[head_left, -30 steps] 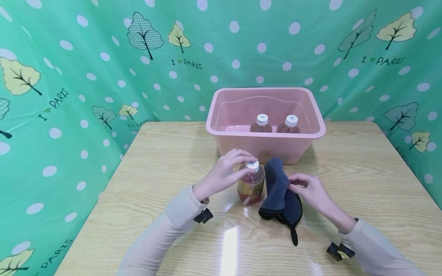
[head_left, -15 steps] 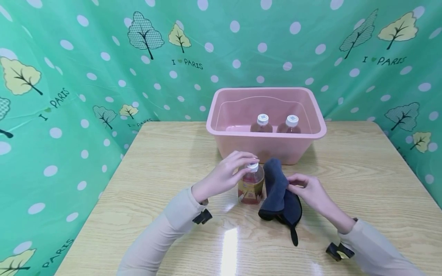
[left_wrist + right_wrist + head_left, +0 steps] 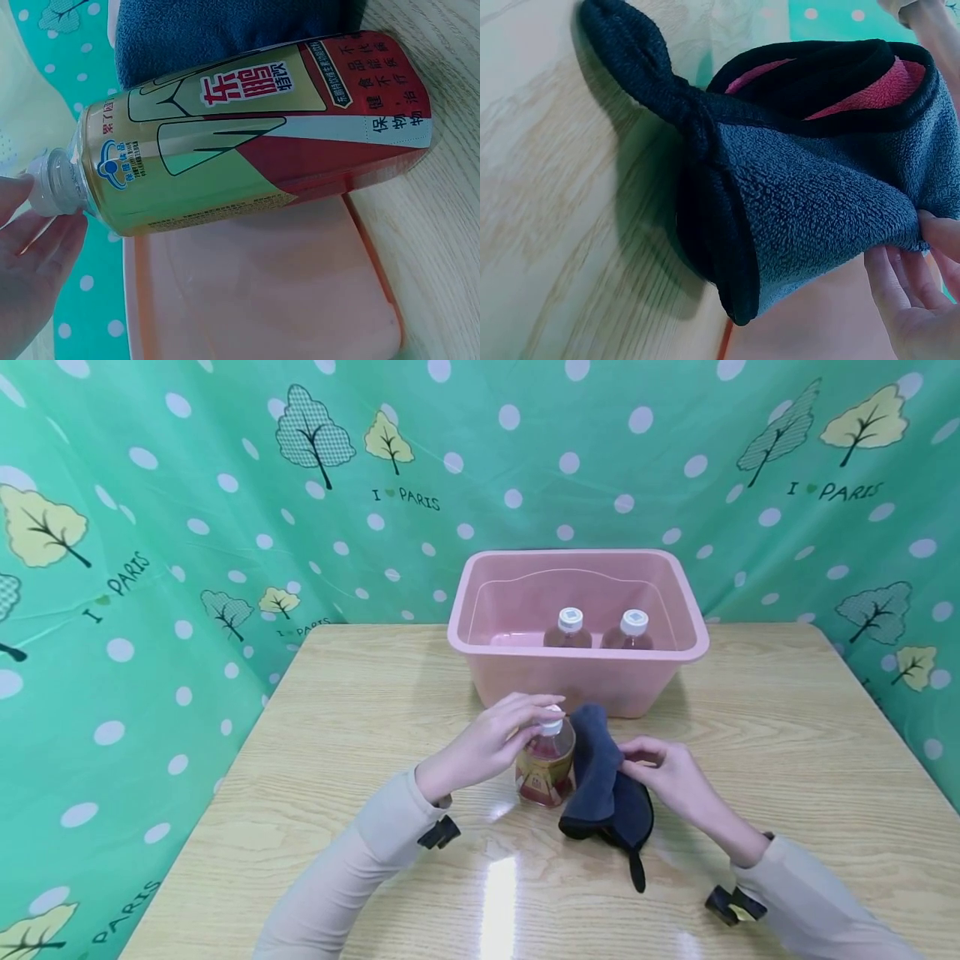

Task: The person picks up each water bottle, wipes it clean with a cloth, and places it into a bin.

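Observation:
My left hand [image 3: 491,739] pinches the white cap of a drink bottle [image 3: 545,768], thumb on one side and fingers on the other. The bottle stands upright on the table; its gold-and-red label [image 3: 247,135] faces the left wrist camera. Beside it, on the right, is a bunched dark blue-grey towelling cloth [image 3: 592,772] with black edging and a hanging loop. My right hand [image 3: 667,777] pinches the cloth's right side between thumb and fingers. A pink inner face [image 3: 877,94] shows in the cloth's fold in the right wrist view.
Just behind the bottle and cloth stands a pink plastic tub [image 3: 517,677]. Two white-capped bottles, one of them the bottle [image 3: 570,625] nearer the middle, stand inside it. A green dotted curtain [image 3: 420,552] hangs behind the wooden table [image 3: 360,693].
The bottle has turned in place, its label facing differently in each frame, and my left fingers have shifted slightly over the cap. My right hand and the cloth have edged slightly left.

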The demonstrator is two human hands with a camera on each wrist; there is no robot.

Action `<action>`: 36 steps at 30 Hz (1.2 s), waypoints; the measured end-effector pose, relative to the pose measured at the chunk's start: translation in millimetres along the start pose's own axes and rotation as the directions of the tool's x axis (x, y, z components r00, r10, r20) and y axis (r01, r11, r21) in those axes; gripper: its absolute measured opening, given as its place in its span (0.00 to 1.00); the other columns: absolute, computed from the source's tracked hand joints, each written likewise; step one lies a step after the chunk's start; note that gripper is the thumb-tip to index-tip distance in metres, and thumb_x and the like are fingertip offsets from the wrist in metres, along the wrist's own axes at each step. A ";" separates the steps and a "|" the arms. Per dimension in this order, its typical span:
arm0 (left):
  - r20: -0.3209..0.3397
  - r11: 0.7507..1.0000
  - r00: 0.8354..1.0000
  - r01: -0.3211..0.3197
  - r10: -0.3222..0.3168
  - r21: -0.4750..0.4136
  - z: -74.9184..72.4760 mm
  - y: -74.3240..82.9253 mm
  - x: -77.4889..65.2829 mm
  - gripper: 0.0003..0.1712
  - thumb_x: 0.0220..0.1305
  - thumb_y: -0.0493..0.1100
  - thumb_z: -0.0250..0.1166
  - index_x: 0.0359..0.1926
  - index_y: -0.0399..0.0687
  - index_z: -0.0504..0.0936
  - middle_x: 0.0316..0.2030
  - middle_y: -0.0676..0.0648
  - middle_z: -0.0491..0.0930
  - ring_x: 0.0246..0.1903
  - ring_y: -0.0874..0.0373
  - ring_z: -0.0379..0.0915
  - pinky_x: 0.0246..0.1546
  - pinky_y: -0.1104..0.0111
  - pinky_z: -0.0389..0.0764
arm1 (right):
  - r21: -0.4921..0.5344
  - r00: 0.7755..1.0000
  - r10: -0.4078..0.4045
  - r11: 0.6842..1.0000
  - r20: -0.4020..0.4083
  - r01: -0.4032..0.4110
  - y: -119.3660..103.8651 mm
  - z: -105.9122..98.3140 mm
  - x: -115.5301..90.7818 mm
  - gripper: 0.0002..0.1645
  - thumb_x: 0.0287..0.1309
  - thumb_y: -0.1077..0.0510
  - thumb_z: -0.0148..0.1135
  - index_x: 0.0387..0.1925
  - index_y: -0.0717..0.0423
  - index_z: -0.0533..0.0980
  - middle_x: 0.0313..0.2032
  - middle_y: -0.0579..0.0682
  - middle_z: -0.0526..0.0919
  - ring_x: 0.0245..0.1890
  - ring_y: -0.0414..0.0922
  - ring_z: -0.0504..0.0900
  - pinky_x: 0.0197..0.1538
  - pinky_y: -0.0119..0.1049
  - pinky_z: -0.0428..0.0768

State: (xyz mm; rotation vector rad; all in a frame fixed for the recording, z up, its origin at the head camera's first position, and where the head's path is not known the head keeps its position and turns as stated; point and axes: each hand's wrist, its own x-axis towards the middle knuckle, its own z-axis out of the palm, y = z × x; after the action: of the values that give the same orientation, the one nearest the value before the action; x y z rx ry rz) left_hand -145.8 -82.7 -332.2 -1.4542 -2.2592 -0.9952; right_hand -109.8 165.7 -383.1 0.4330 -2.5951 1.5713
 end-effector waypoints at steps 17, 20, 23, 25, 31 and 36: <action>-0.184 0.990 0.979 0.067 -0.090 -0.128 8.8 -0.6 -2.7 0.14 0.49 0.33 0.65 0.40 0.35 0.77 0.40 0.43 0.76 0.40 0.59 0.72 0.42 0.76 0.75 | 0.020 1.000 -0.013 1.000 0.017 0.012 -16.8 -4.7 8.5 0.08 0.50 0.69 0.59 0.35 0.68 0.78 0.33 0.60 0.81 0.33 0.29 0.76 0.34 0.24 0.77; -0.201 0.988 0.975 0.064 -0.093 -0.143 9.9 -0.7 -2.7 0.14 0.48 0.32 0.66 0.38 0.35 0.77 0.37 0.44 0.76 0.38 0.59 0.73 0.41 0.77 0.75 | 0.022 1.000 -0.021 1.000 0.016 0.021 -20.1 -5.5 9.8 0.08 0.50 0.70 0.59 0.34 0.68 0.78 0.33 0.59 0.81 0.33 0.28 0.75 0.34 0.24 0.77; -0.206 0.986 0.973 0.077 -0.107 -0.149 10.3 -0.6 -2.9 0.13 0.47 0.32 0.67 0.37 0.35 0.77 0.36 0.44 0.76 0.37 0.59 0.73 0.41 0.77 0.75 | 0.012 0.999 -0.038 0.999 0.017 0.038 -22.5 -6.6 10.8 0.08 0.50 0.70 0.59 0.35 0.67 0.78 0.32 0.57 0.81 0.33 0.28 0.75 0.35 0.23 0.77; -0.204 0.984 0.972 0.089 -0.119 -0.151 10.5 -0.5 -3.0 0.12 0.47 0.32 0.67 0.36 0.35 0.77 0.35 0.44 0.76 0.37 0.59 0.74 0.41 0.78 0.75 | 0.007 0.999 -0.045 0.999 0.020 0.044 -23.6 -6.9 11.6 0.08 0.50 0.69 0.59 0.35 0.66 0.78 0.32 0.56 0.81 0.33 0.29 0.75 0.36 0.23 0.77; -0.187 0.982 0.973 0.111 -0.138 -0.151 11.2 -1.3 -2.0 0.11 0.49 0.33 0.66 0.35 0.36 0.77 0.35 0.44 0.76 0.36 0.60 0.74 0.40 0.78 0.75 | 0.008 0.998 -0.050 0.999 0.037 0.050 -27.5 -4.9 15.2 0.08 0.51 0.67 0.59 0.36 0.65 0.79 0.33 0.55 0.81 0.35 0.33 0.76 0.37 0.24 0.77; -0.169 0.978 0.973 0.129 -0.156 -0.165 10.4 -2.2 -1.5 0.09 0.50 0.34 0.66 0.34 0.36 0.76 0.35 0.45 0.75 0.36 0.61 0.74 0.40 0.78 0.75 | 0.027 0.997 -0.065 0.998 0.038 0.064 -29.3 1.8 19.0 0.08 0.50 0.70 0.59 0.35 0.67 0.78 0.32 0.57 0.81 0.34 0.32 0.76 0.36 0.24 0.77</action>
State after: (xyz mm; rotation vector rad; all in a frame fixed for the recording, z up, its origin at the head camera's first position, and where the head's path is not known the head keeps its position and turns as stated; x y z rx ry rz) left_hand -145.7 -77.2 -341.5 -1.2133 -2.2214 -1.3148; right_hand -119.7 147.6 -354.9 0.5489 -2.5638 1.5934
